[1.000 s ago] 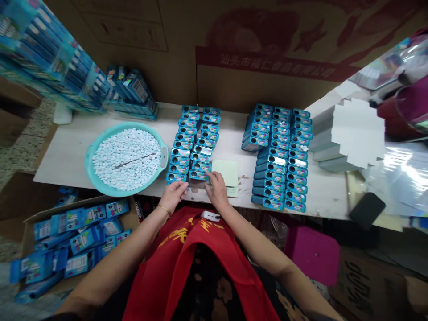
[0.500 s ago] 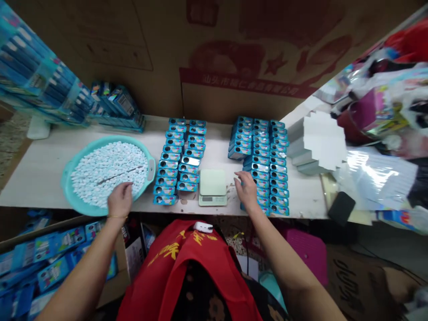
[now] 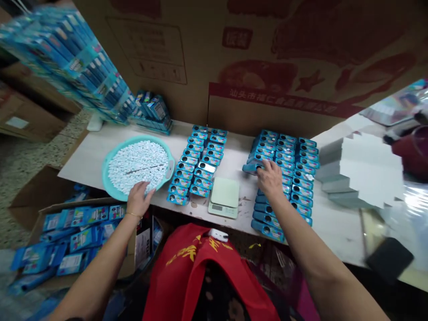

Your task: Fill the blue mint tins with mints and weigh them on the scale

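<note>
My right hand (image 3: 270, 179) is at the left column of the right-hand group of small blue boxes, its fingers closed on one blue box (image 3: 251, 168). That box sticks out a little to the left of its column. My left hand (image 3: 139, 199) is over the near right rim of a turquoise basin (image 3: 106, 176), its thumb and fingers apart. Small white pieces (image 3: 140, 158) fill the basin, and a thin dark stick (image 3: 145, 169) lies across them. Between the two groups of boxes sits a pale kitchen scale (image 3: 224, 195) with a bare platform.
Two columns of blue boxes (image 3: 182, 180) stand left of the scale. White folded card (image 3: 371, 169) is stacked at the right, near a black object (image 3: 390, 258). A large carton (image 3: 214, 67) walls the table's back. Below left, another carton holds blue boxes (image 3: 85, 238).
My right hand has moved forward from beside the scale and closed on a blue box. My left hand stays at the basin's near edge, its fingers more spread. The view has shifted left.
</note>
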A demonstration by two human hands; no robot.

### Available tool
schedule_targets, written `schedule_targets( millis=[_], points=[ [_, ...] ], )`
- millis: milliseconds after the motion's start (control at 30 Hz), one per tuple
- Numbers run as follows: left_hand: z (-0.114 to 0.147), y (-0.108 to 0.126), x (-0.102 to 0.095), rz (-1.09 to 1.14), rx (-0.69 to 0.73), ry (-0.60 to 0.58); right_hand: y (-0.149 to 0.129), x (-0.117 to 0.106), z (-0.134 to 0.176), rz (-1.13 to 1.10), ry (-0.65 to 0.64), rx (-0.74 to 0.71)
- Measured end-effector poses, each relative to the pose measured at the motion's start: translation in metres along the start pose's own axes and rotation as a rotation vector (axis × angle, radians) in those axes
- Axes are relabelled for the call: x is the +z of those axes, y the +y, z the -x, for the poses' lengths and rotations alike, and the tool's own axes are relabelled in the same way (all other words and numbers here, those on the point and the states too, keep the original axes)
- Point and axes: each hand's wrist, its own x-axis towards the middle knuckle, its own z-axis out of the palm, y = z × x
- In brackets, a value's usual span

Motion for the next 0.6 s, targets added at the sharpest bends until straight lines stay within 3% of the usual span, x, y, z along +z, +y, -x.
schedule_targets(
  millis=[133, 233, 300, 433, 600],
  points=[
    [0.017, 0.028, -0.003, 0.11, -0.069, 0.088, -0.039, -0.034, 0.033, -0.089, -0.058, -0.269],
    [0.024, 0.042, 0.002, 0.211, -0.108, 0.043, -0.08, -0.038, 0.048, -0.146, -0.105, -0.402],
    [0.027, 0.045, 0.006, 0.259, -0.139, 0.022, -0.099, -0.032, 0.054, -0.194, -0.101, -0.412],
    [0.034, 0.035, 0.005, 0.284, -0.13, 0.021, -0.101, -0.022, 0.071, -0.386, -0.002, -0.248],
    [0.029, 0.002, 0.0, 0.149, -0.107, 0.052, -0.077, -0.024, 0.12, -0.652, 0.135, 0.212]
  ],
)
